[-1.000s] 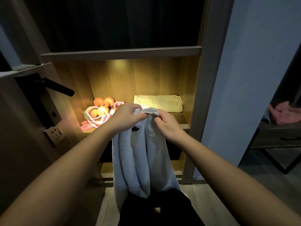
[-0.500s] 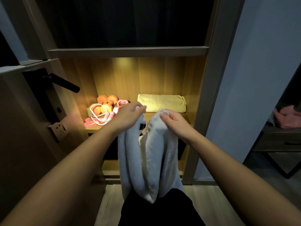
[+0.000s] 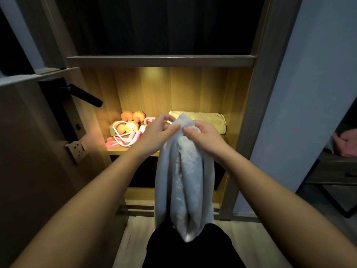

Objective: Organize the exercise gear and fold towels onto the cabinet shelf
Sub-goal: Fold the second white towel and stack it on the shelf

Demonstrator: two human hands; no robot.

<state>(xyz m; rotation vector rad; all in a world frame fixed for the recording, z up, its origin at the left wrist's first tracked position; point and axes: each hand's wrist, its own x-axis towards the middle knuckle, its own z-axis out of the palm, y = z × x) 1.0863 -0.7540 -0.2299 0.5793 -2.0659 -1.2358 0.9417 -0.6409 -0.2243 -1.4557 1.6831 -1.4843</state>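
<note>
White towel (image 3: 183, 182), mid-fold: your left hand (image 3: 157, 132) and right hand (image 3: 205, 136) both pinch its top edge. Next, probably: fold shorter, then shelf (image 3: 123, 148) at twelve o'clock.

— What stands left of the left grip (image 3: 156, 132)?
— A brown door (image 3: 29, 151) with a black lever handle (image 3: 85, 96), and a socket (image 3: 77, 149) just under it.
— And right of the right grip (image 3: 206, 137)?
— A blue-grey wall (image 3: 309, 93), then a dark side table (image 3: 336, 171). Beyond both grips, warm light (image 3: 154, 71) glows inside the wooden cabinet (image 3: 258, 93). Below them is a pale wood floor (image 3: 251, 242).
</note>
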